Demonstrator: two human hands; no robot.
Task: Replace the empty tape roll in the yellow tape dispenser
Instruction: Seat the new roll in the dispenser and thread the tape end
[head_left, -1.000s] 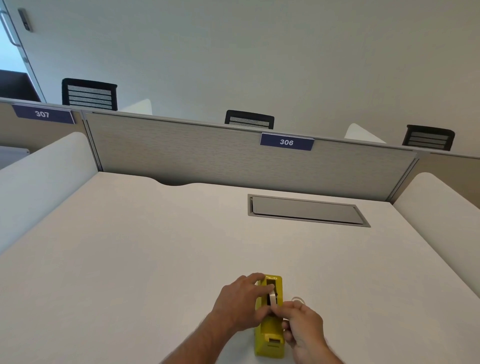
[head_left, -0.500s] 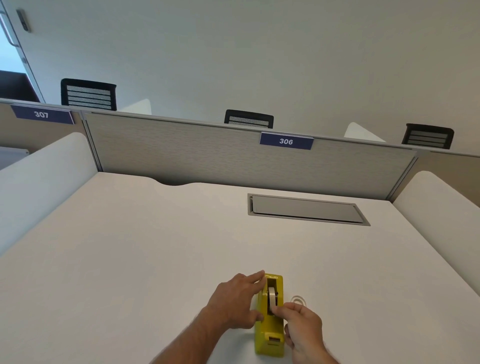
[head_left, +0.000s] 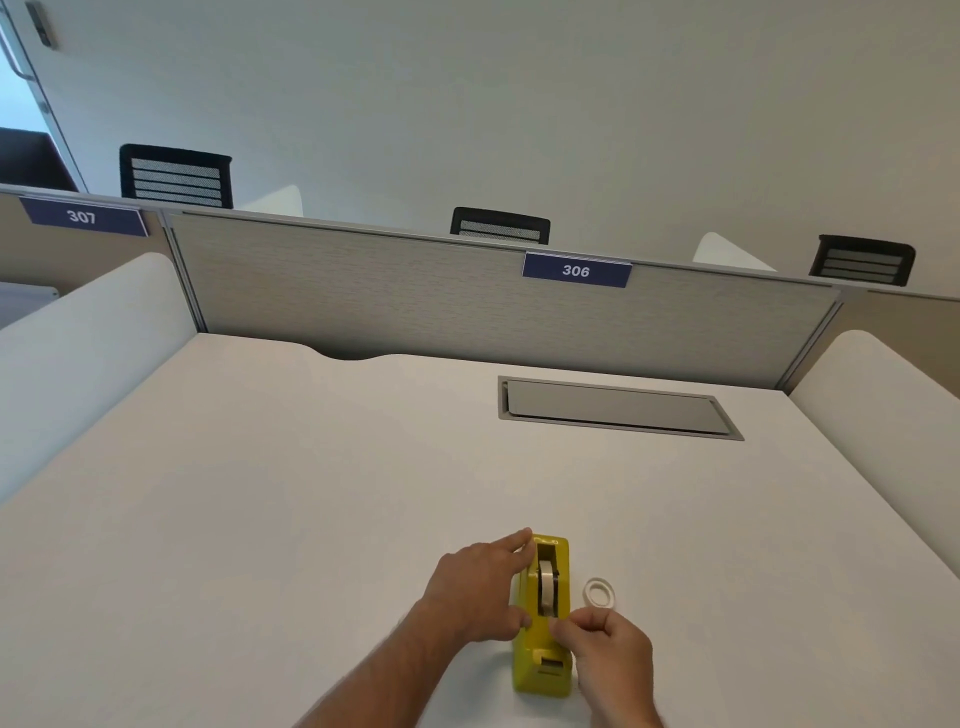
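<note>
The yellow tape dispenser (head_left: 540, 670) lies lengthwise on the white desk (head_left: 311, 493), near its front edge. A pale tape roll (head_left: 546, 584) sits upright in its slot. My left hand (head_left: 475, 590) presses against the dispenser's left side, forefinger stretched to the far top corner, thumb on the wall. My right hand (head_left: 610, 657) is curled at the right side. Its thumb and forefinger pinch just below the roll, seemingly on the tape's loose end, which is too thin to see. An empty white tape core (head_left: 598, 592) lies flat on the desk, right of the dispenser.
A grey cable hatch (head_left: 618, 408) is set flush in the desk at the back right. A grey partition (head_left: 415, 306) labelled 306 closes the far edge. White side panels (head_left: 78, 338) flank both sides of the desk, and chair backs show beyond.
The roll has gone down into the dispenser's slot. My right hand has drawn back towards me and to the right, uncovering the empty core. My left hand has stayed on the left side.
</note>
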